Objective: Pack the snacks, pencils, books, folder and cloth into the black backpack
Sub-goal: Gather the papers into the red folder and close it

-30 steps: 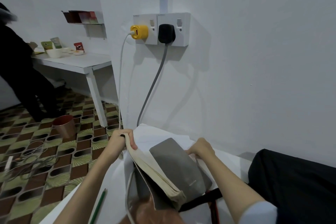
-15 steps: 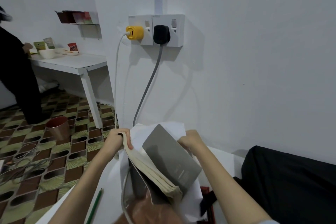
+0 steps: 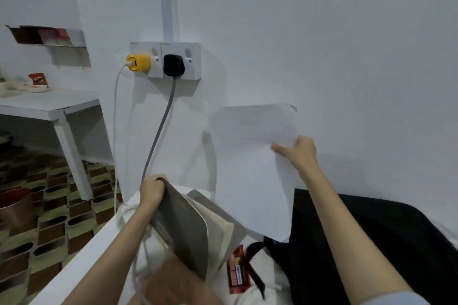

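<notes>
Head view, and packing looks barely under way. Left hand (image 3: pixel 151 192) is curled tight round the top edge of a grey book (image 3: pixel 182 226), tilting it up on its lower edge, pages fanned toward the backpack (image 3: pixel 366 238). That black backpack lies flat on the white tabletop (image 3: pixel 81 262), to the right of the book, and from here I can't see an open mouth or anything inside it.

Right hand (image 3: pixel 298 150) is up above the backpack, thumb and fingers pinching the right edge of a white sheet (image 3: pixel 250 156), which hangs loose in front of the wall. Folder or cloth? It's limp and pale against pale paint, so I can't tell which.

Down low, a red snack (image 3: pixel 236 271) lies on the tabletop just left of the backpack, touching a black strap (image 3: pixel 255 262) that runs across it, still outside the bag. Something brownish (image 3: pixel 173 282) sits blurred under the book, below it in frame; too smeared to name. No pencils in sight at this moment.

My read: nothing is visibly packed. Book, sheet and snack are all outside the backpack, two of them in hand. Left to do, by the look of it: open the bag, feed in the sheet and book, then gather the snack and whatever else is out of frame.
</notes>
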`<action>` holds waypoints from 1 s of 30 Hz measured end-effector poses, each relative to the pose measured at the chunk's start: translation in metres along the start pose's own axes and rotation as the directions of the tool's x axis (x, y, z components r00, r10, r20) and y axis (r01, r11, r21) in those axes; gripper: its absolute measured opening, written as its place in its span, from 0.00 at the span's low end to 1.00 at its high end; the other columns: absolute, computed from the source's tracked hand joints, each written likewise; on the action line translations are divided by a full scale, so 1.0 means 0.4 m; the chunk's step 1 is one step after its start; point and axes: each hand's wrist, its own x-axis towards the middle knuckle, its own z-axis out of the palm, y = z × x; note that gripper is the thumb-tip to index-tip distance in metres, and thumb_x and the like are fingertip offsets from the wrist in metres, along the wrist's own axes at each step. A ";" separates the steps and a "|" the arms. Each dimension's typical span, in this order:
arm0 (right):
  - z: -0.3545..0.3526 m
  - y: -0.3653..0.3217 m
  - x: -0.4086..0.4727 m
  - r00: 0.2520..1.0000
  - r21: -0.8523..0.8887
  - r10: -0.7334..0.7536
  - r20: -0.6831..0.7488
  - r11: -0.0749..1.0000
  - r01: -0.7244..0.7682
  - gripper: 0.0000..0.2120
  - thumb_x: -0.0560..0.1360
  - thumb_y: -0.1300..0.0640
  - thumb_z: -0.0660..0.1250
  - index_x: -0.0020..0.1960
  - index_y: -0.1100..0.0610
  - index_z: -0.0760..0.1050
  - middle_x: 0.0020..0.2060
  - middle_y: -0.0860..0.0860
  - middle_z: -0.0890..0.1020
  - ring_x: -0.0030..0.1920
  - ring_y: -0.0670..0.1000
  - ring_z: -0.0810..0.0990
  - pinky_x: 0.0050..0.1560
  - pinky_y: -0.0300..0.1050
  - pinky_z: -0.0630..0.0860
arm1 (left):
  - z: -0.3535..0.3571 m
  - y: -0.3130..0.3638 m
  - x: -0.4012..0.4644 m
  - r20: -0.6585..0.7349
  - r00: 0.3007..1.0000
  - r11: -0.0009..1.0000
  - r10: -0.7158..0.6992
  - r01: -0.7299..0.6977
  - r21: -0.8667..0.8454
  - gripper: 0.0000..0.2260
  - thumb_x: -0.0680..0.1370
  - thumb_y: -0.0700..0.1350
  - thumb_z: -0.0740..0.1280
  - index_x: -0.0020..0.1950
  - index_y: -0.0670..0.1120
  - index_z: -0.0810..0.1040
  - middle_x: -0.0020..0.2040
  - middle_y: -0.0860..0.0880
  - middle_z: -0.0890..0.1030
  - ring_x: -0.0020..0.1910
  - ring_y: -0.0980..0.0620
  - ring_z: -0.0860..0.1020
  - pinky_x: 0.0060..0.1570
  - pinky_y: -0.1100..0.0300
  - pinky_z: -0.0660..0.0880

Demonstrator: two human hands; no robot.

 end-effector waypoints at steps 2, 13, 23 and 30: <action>-0.084 -0.003 -0.012 0.994 0.034 -0.024 -0.104 0.999 0.028 0.08 0.71 0.61 0.72 0.47 0.62 0.76 0.43 0.55 0.77 0.45 0.55 0.77 0.48 0.50 0.76 | 0.022 0.000 -0.014 0.032 0.999 0.996 0.037 -0.039 0.078 0.12 0.71 0.26 0.56 0.39 0.39 0.76 0.42 0.39 0.80 0.47 0.40 0.75 0.44 0.55 0.67; -0.452 0.105 -0.206 0.868 0.195 0.163 -0.469 0.978 -0.078 0.12 0.73 0.61 0.70 0.54 0.63 0.75 0.44 0.55 0.78 0.44 0.53 0.77 0.41 0.43 0.72 | 0.160 0.018 -0.130 0.169 0.983 0.833 0.072 -0.153 0.532 0.20 0.72 0.37 0.66 0.64 0.39 0.71 0.63 0.36 0.74 0.64 0.37 0.68 0.65 0.45 0.61; -0.810 0.294 -0.483 0.684 0.295 0.339 -0.646 0.937 -0.185 0.14 0.74 0.64 0.67 0.59 0.64 0.75 0.49 0.54 0.78 0.48 0.54 0.77 0.51 0.45 0.73 | 0.433 0.473 -0.695 0.524 0.571 0.755 0.633 -0.603 -0.255 0.11 0.77 0.35 0.60 0.56 0.43 0.77 0.54 0.50 0.77 0.55 0.54 0.73 0.57 0.64 0.66; -1.113 0.426 -0.673 0.471 0.314 0.421 -0.775 0.904 -0.291 0.21 0.74 0.60 0.69 0.64 0.67 0.72 0.61 0.59 0.77 0.61 0.61 0.76 0.63 0.53 0.71 | 0.664 0.610 -1.064 0.854 0.154 0.641 0.497 -0.729 -0.241 0.14 0.78 0.43 0.61 0.63 0.43 0.74 0.62 0.46 0.75 0.60 0.46 0.73 0.62 0.50 0.69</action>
